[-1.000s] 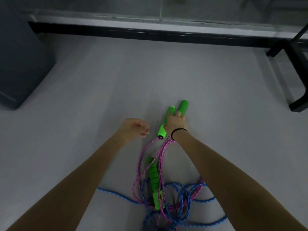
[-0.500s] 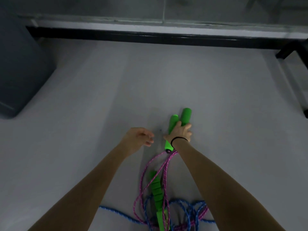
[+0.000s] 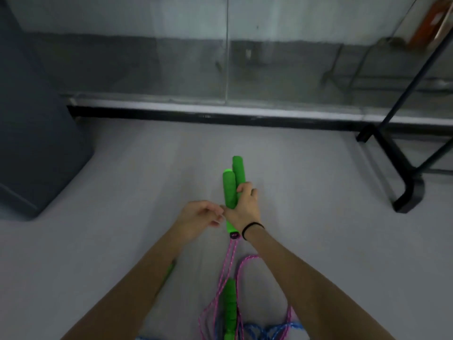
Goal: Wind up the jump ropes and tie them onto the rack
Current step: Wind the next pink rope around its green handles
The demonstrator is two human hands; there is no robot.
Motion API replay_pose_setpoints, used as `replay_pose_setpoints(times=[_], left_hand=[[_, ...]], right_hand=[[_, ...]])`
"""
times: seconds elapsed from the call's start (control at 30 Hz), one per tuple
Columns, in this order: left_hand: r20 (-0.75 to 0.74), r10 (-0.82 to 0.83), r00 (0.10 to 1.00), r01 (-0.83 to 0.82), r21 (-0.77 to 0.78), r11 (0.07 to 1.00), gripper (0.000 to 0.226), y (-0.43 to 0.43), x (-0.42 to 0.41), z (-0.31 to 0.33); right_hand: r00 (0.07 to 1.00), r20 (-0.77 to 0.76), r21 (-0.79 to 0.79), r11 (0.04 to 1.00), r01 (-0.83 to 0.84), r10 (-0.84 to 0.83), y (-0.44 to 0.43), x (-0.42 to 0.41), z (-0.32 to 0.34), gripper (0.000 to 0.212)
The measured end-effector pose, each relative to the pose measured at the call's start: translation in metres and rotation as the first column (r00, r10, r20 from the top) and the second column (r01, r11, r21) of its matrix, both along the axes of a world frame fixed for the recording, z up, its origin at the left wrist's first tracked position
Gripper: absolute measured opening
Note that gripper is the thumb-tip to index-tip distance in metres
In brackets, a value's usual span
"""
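In the head view, two green handles (image 3: pixel 233 184) of a jump rope were held side by side, pointing away from the person, above the grey floor (image 3: pixel 122 192). They were gripped by the right hand (image 3: pixel 246 207), whose fingers were curled round their right side while the thumb side lay against the nearer handle. The capped lower end of one handle stuck out below the hand, and from it a pink rope (image 3: pixel 226 263) was seen running down toward the bottom edge, where it looped over the floor between the two forearms. A third green handle (image 3: pixel 230 305) lay among those loops, with a blue rope (image 3: pixel 269 331) bunched beside it at the lower edge. The left hand (image 3: pixel 201 217) was placed just left of the held handles, its fingers loosely curled and its fingertips close against the base of the right thumb; whether anything was pinched by it could not be told. A black band (image 3: pixel 252 228) was worn on the right wrist. The black rack (image 3: pixel 402 173) stood well apart to the right, and a dark cabinet (image 3: pixel 36 143) was set at the left.
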State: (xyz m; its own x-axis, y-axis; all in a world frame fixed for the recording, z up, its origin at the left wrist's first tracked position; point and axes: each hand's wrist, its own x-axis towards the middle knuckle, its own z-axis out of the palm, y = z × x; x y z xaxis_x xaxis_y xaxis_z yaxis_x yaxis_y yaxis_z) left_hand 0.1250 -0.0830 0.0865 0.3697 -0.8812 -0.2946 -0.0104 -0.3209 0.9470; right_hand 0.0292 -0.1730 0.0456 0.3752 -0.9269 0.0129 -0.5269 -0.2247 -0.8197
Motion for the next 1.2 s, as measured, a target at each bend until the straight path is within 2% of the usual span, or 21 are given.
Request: replay_pose_setpoints(times=[0.27, 0.43, 0.7, 0.83, 0.9, 1.03, 1.13, 1.2], left_hand=[[0.019, 0.072, 0.997, -0.068, -0.137, 0.988, 0.026, 0.001, -0.016, 0.193], [0.008, 0.176, 0.984, -0.171, -0.181, 0.968, 0.011, -0.005, -0.032, 0.345], [0.078, 0.207, 0.975, -0.175, -0.301, 0.937, 0.013, 0.001, -0.06, 0.612], [0.062, 0.139, 0.988, -0.105, -0.385, 0.917, 0.012, 0.018, -0.072, 0.729], [0.053, 0.11, 0.993, -0.077, -0.426, 0.901, 0.007, 0.029, -0.077, 0.778], [0.053, 0.058, 0.997, -0.028, -0.455, 0.89, 0.017, 0.048, -0.083, 0.86], [0.055, 0.017, 0.998, 0.011, -0.479, 0.878, 0.014, 0.059, -0.086, 0.899], [0.055, 0.008, 0.998, 0.021, -0.513, 0.858, 0.011, 0.062, -0.087, 0.913]], right_hand=[[0.99, 0.124, -0.156, 0.987, -0.049, 0.069, 0.008, -0.024, 0.204, 0.056], [0.983, 0.158, -0.218, 0.974, -0.062, 0.098, 0.014, -0.04, 0.365, 0.055], [0.971, 0.187, -0.329, 0.941, -0.081, 0.149, 0.039, -0.065, 0.642, 0.059], [0.968, 0.173, -0.345, 0.931, -0.116, 0.184, 0.062, -0.078, 0.762, 0.061], [0.963, 0.18, -0.341, 0.931, -0.131, 0.201, 0.071, -0.085, 0.812, 0.061], [0.943, 0.205, -0.333, 0.925, -0.185, 0.262, 0.084, -0.105, 0.893, 0.05], [0.92, 0.224, -0.395, 0.893, -0.215, 0.321, 0.085, -0.113, 0.93, 0.032], [0.902, 0.27, -0.415, 0.886, -0.206, 0.336, 0.085, -0.116, 0.946, 0.028]])
